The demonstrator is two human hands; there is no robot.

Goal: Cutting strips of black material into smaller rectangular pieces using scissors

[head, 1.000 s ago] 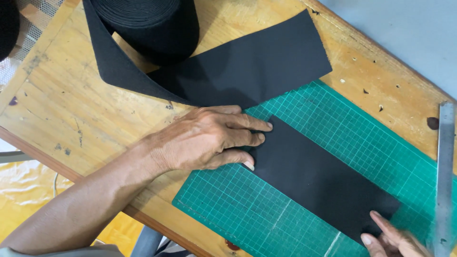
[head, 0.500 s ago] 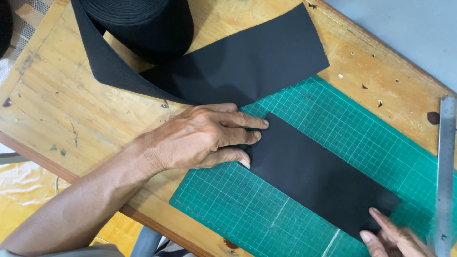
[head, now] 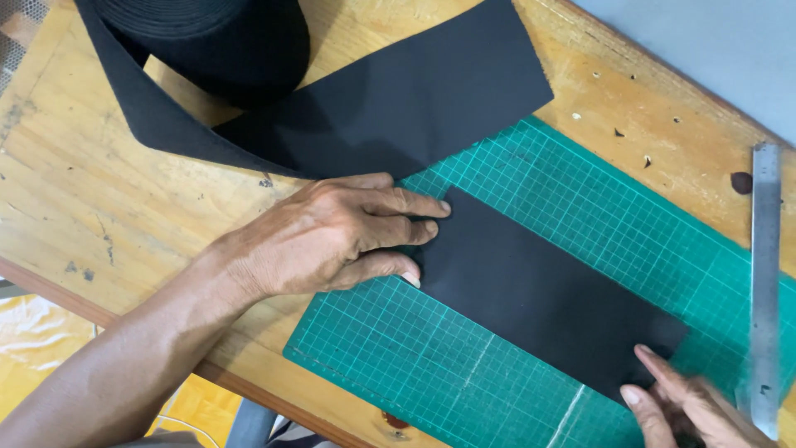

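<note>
A black rectangular strip of fabric point(head: 539, 294) lies diagonally on a green cutting mat point(head: 398, 365). My left hand point(head: 332, 232) rests flat at the strip's left end, fingers together and pressing on its edge. My right hand point(head: 688, 411) shows only partly at the bottom right corner, its fingertips touching the strip's right end. A wide black band point(head: 398, 108) runs from a big black roll point(head: 215, 41) at the top left down to the mat's upper edge.
A wooden table point(head: 108, 216) carries everything; its near edge runs diagonally at the lower left. A long metal ruler point(head: 764, 282) lies along the right side, partly on the mat. Grey floor shows at the top right, a yellow surface below the table.
Both hands keep their places on the strip. The view has shifted slightly, so the roll and band sit a little more to the left.
</note>
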